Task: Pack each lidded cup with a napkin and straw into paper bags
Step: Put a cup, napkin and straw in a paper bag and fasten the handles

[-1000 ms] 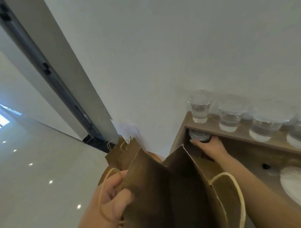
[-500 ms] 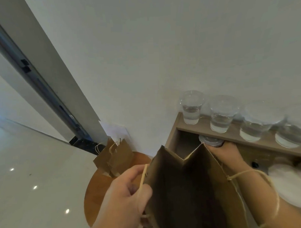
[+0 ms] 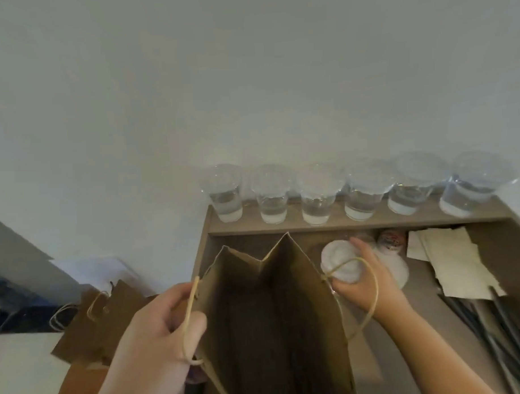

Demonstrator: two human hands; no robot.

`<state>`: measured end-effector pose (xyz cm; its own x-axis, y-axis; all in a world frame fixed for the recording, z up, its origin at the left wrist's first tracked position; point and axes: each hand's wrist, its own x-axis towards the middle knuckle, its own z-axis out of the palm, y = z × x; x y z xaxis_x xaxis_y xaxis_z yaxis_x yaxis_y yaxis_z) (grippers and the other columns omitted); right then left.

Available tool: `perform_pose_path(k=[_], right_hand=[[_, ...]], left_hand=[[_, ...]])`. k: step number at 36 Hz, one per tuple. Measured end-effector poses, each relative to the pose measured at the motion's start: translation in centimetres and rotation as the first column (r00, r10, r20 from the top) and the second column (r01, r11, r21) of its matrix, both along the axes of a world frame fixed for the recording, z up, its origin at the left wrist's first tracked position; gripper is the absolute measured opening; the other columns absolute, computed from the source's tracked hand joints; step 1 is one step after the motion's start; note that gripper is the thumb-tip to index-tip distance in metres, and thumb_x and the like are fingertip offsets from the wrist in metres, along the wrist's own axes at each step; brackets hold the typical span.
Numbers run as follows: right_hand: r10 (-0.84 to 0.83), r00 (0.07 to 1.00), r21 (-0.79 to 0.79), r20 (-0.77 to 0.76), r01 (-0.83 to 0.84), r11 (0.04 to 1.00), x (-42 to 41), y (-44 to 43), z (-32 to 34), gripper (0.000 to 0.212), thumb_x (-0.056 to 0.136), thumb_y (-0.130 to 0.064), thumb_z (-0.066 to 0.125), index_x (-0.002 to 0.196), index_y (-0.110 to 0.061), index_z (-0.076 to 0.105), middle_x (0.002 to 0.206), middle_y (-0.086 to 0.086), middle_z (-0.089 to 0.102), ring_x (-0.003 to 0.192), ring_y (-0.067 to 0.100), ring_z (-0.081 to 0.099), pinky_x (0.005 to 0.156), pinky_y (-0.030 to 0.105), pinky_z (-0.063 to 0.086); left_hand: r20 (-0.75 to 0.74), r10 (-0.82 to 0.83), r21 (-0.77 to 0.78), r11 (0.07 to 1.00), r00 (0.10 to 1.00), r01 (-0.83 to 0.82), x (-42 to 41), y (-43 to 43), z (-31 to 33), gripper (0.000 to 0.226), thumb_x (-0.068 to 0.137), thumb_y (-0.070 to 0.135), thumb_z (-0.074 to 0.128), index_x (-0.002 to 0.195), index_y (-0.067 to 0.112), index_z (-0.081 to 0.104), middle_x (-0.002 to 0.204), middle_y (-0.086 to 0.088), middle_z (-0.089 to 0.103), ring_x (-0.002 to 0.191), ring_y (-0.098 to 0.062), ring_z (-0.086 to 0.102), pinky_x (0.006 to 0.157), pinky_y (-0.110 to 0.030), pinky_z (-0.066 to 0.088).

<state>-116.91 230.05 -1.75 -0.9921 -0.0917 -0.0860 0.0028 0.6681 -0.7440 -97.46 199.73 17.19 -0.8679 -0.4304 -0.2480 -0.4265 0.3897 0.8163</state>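
brown bag [image 3: 271, 314] gaping, cup [image 3: 340, 257] beside rim

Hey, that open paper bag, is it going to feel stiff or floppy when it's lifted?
Probably floppy: the paper bag has thin creased walls, and the left hand grips its rim and handle. Likely light: nothing shows inside.

No text or label can be read here
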Motion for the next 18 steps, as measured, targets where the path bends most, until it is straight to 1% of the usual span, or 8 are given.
perform_pose_path(k=[2, 4, 7, 9, 11, 12, 15, 18], right_hand=[[-0.008, 1.0, 0.003, -0.007, 0.008, 1.0, 2.0, 1.2, 1.1, 0.123, 0.049, -0.101, 0.07, 0.154, -0.05, 0.029, 0.15, -0.012, 0.052, 0.135, 0.016, 0.056, 0.107, 0.044, 0.053], [-0.043, 0.999, 0.009, 0.009, 0.042, 0.999, 4.0, 2.8, 2.6, 0.123, 0.047, -0.099, 0.075, 0.151, -0.049, 0.032, 0.148, -0.016, 0.052, 0.134, 0.013, 0.056, 0.106, 0.041, 0.053], [-0.117, 0.992, 0.01, 0.047, 0.117, 0.993, 6.7, 5.4, 5.6, 0.113, 0.051, -0.079, 0.085, 0.147, -0.048, 0.033, 0.143, -0.011, 0.054, 0.13, 0.017, 0.056, 0.101, 0.042, 0.052], [-0.18, 0.983, 0.007, 0.036, 0.18, 0.984, 8.2, 7.2, 8.7, 0.102, 0.054, -0.074, 0.085, 0.14, -0.053, 0.035, 0.132, -0.01, 0.057, 0.116, 0.015, 0.056, 0.089, 0.039, 0.05], [-0.27, 0.962, -0.008, -0.052, 0.27, 0.963, 9.7, 9.0, 12.4, 0.091, 0.058, -0.074, 0.087, 0.133, -0.058, 0.037, 0.122, -0.017, 0.06, 0.105, 0.01, 0.058, 0.08, 0.036, 0.048], [-0.318, 0.941, -0.026, -0.118, 0.317, 0.948, 10.4, 9.8, 14.2, 0.086, 0.059, -0.074, 0.086, 0.13, -0.06, 0.039, 0.119, -0.02, 0.06, 0.104, 0.009, 0.06, 0.079, 0.035, 0.049], [-0.426, 0.852, -0.095, -0.303, 0.418, 0.903, 12.3, 11.7, 20.1, 0.085, 0.059, -0.075, 0.08, 0.133, -0.057, 0.042, 0.123, -0.016, 0.062, 0.109, 0.018, 0.064, 0.082, 0.043, 0.052], [-0.405, 0.798, -0.123, -0.447, 0.394, 0.911, 13.6, 12.7, 25.7, 0.081, 0.059, -0.079, 0.077, 0.13, -0.066, 0.04, 0.123, -0.018, 0.063, 0.11, 0.019, 0.066, 0.087, 0.05, 0.057]], left_hand=[[-0.007, -0.034, 0.007, 0.999, 0.999, 0.034, -0.5, 0.1, 0.5, 0.027, 0.099, 0.021, 0.068, 0.1, 0.047, 0.063, 0.079, 0.009, 0.075, 0.068, -0.021, 0.075, 0.042, -0.023, 0.055], [-0.007, -0.086, 0.015, 0.996, 0.996, 0.086, -1.0, 0.2, 0.8, 0.024, 0.099, 0.02, 0.068, 0.106, 0.043, 0.065, 0.074, 0.009, 0.076, 0.067, -0.013, 0.075, 0.041, -0.021, 0.054], [-0.01, -0.143, 0.026, 0.989, 0.99, 0.143, -1.8, 0.9, 1.4, 0.021, 0.099, 0.021, 0.067, 0.111, 0.039, 0.066, 0.072, 0.005, 0.076, 0.064, -0.018, 0.075, 0.043, -0.025, 0.056], [-0.032, -0.182, 0.026, 0.983, 0.983, 0.183, -2.5, 1.7, 1.5, 0.021, 0.1, 0.02, 0.066, 0.106, 0.041, 0.065, 0.072, 0.008, 0.074, 0.062, -0.023, 0.075, 0.045, -0.027, 0.058], [-0.046, -0.233, 0.023, 0.972, 0.971, 0.234, -3.4, 3.0, 1.3, 0.02, 0.1, 0.02, 0.066, 0.107, 0.039, 0.067, 0.07, 0.008, 0.073, 0.061, -0.027, 0.074, 0.047, -0.028, 0.058], [-0.049, -0.253, 0.028, 0.967, 0.966, 0.255, -3.9, 3.8, 1.1, 0.02, 0.101, 0.019, 0.066, 0.11, 0.036, 0.069, 0.07, 0.006, 0.072, 0.063, -0.028, 0.074, 0.048, -0.027, 0.058], [-0.065, -0.346, 0.034, 0.937, 0.936, 0.349, -5.3, 6.3, 0.4, 0.015, 0.101, 0.019, 0.064, 0.109, 0.03, 0.071, 0.072, 0.006, 0.07, 0.061, -0.025, 0.072, 0.048, -0.024, 0.055], [-0.061, -0.449, 0.059, 0.89, 0.891, 0.452, -6.5, 9.2, -0.2, 0.015, 0.103, 0.019, 0.059, 0.103, 0.028, 0.07, 0.065, 0.006, 0.071, 0.053, -0.023, 0.071, 0.048, -0.027, 0.056]])
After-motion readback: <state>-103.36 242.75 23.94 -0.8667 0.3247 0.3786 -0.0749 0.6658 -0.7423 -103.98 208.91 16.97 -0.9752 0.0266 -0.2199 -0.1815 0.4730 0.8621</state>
